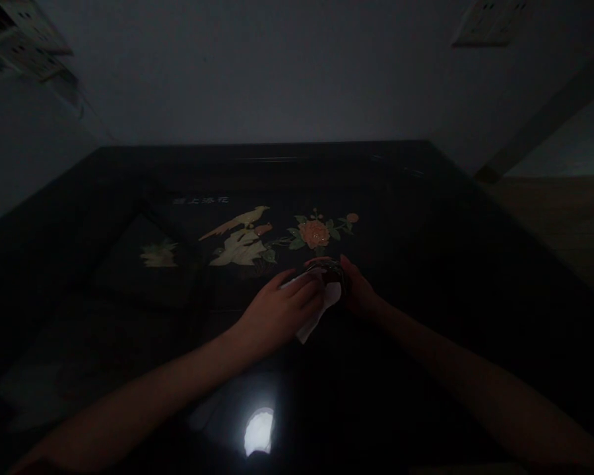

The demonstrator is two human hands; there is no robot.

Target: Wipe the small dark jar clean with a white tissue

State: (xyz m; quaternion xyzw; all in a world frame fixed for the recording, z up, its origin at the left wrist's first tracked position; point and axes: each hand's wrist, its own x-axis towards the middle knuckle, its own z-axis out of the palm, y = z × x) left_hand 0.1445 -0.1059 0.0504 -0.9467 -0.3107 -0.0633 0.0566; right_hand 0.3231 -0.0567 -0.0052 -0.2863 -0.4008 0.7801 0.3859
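Fingers curled, my left hand grips a white tissue, which hangs below the fingertips in a loose corner. The tissue meets a dark, shiny object with a rounded rim; the dim light hides its exact kind. From the other side my right hand closes around that object, with its thumb along the edge. Both hands are close together over the black glossy tabletop, just in front of its inlaid pink flower.
The tabletop also bears inlaid birds and small lettering. A bright light reflection lies near the front. Behind stands a pale wall, with outlets at right and a power strip at left. Wooden floor shows at right.
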